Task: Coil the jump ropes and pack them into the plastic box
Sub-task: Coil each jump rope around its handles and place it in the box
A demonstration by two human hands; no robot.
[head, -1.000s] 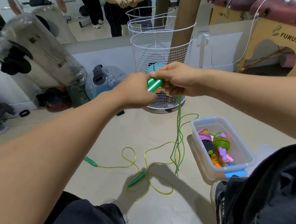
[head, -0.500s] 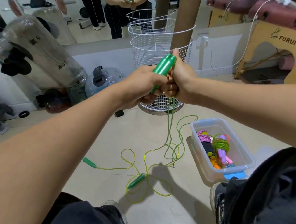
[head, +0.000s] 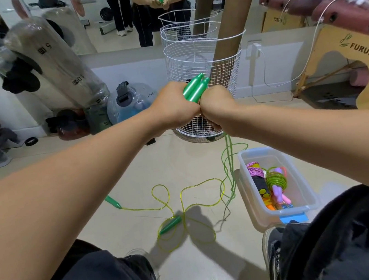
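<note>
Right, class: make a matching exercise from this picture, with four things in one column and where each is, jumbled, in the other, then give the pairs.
Things:
1. pair of green handles
2. yellow-green rope
3. purple coiled rope
4. cardboard tube

Places:
A. standing in the wire basket
B. loose on the floor
C. held in both hands
D. inside the plastic box

Pairs: 1-C, 2-B, 3-D, 4-A
</note>
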